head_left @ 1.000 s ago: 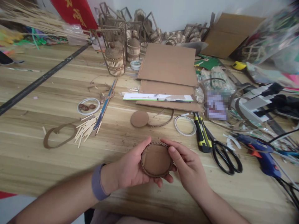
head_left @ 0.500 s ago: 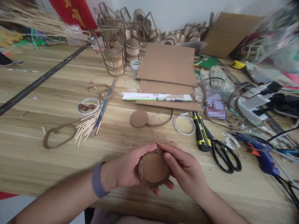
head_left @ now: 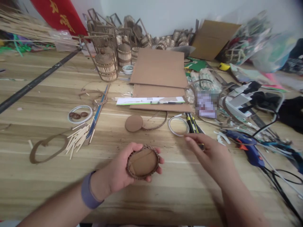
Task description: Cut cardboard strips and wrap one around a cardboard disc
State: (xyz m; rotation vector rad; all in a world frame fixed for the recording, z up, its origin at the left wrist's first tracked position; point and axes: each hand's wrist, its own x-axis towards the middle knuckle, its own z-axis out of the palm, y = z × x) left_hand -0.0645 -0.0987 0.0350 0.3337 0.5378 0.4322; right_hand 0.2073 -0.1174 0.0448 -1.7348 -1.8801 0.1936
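My left hand (head_left: 120,165) is closed around a shallow round cardboard dish (head_left: 143,162) with a corrugated rim, its hollow side facing up. Its thumb lies along the rim and the fingers wrap beneath. My right hand (head_left: 209,154) is off the dish, over the tools at the right. Its thumb and forefinger point left with a gap between them, and I see nothing held there; the other fingers are hidden. Just beyond it are a yellow-and-black utility knife (head_left: 191,123), partly covered, and a roll of white tape (head_left: 178,126). The scissors are mostly hidden under this hand.
A cardboard disc (head_left: 133,123) and a corrugated strip (head_left: 157,126) lie ahead. Wooden sticks (head_left: 77,140) and a tape ring (head_left: 80,114) with brown beads are left. Cardboard sheets (head_left: 158,67), small slatted buckets (head_left: 105,67) and a blue glue gun (head_left: 251,151) stand or lie around.
My right hand has let go of the dish's rim and moved right, over the scissors. My left hand keeps the dish, now tilted and slightly further left. The view has shifted right.
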